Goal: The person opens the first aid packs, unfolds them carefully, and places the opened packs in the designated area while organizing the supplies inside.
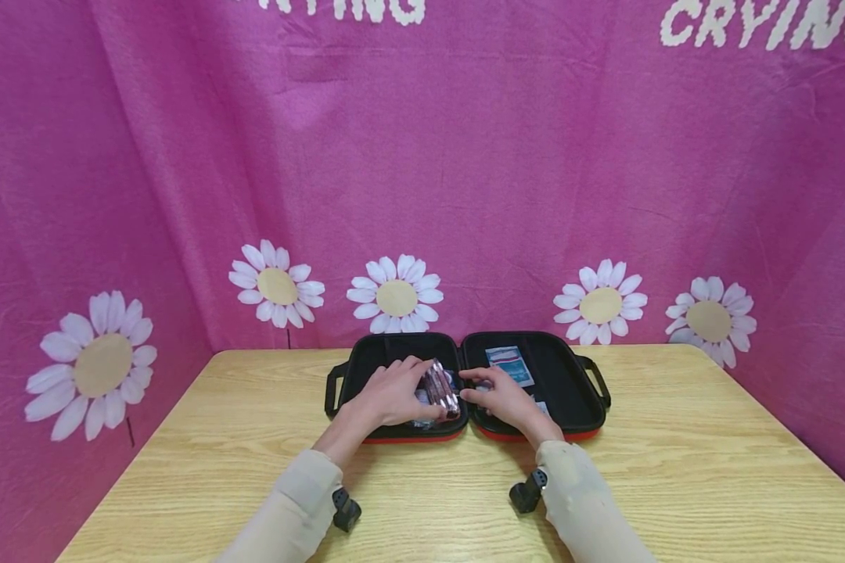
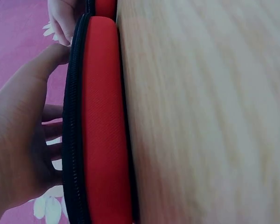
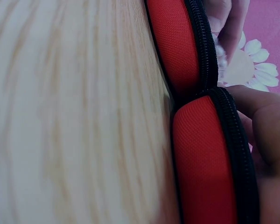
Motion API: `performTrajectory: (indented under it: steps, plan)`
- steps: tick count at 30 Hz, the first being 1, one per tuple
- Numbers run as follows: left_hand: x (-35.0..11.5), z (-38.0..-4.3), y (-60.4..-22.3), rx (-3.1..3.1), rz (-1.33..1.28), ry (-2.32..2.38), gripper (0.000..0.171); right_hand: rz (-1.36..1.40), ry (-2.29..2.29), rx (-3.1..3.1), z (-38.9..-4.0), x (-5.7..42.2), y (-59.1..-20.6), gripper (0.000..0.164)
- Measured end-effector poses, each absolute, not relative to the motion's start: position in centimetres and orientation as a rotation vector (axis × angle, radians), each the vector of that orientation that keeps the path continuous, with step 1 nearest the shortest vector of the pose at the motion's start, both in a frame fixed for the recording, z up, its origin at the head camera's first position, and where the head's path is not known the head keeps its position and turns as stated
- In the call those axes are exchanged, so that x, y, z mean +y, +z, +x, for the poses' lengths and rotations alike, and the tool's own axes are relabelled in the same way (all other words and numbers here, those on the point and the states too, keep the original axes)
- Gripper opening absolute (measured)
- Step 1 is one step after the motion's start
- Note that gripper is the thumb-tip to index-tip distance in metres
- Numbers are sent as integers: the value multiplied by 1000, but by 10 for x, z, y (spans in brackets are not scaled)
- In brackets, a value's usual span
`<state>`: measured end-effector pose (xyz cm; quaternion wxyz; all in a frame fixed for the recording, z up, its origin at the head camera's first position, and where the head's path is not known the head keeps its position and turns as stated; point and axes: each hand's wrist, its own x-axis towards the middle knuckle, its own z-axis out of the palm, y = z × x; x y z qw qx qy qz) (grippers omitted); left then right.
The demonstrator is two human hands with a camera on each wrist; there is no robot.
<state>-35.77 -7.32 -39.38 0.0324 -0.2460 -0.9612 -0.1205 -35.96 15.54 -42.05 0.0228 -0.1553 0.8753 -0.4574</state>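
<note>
A black-lined zip case with a red shell lies spread flat, its left half [image 1: 355, 383] and right half [image 1: 570, 391] joined in the middle. My left hand [image 1: 394, 391] is over the left half, holding a bundle of shiny reddish-brown packets [image 1: 440, 389] between thumb and fingers. Below the bundle, clear plastic wrapping [image 1: 422, 423] partly shows. My right hand [image 1: 503, 400] reaches into the right half, thumb and forefinger apart near the hinge. Something pale is partly hidden beneath its fingers. In both wrist views, the red shell [image 2: 105, 121] hides the case's contents.
A blue-and-white packet [image 1: 510, 365] lies in the right half, behind the right hand. Carry handles [image 1: 332, 389] stick out at the case's outer ends. The case rests on a wooden table [image 1: 422, 485], with a pink flowered cloth [image 1: 465, 195] hanging behind and at both sides.
</note>
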Motion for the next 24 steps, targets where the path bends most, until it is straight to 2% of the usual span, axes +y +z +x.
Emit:
performTrajectory:
  steps: [24]
  plan:
    - [-141, -367, -391, -2957, -450, -208, 87, -471, -1395, 2724, -359, 155, -422, 43]
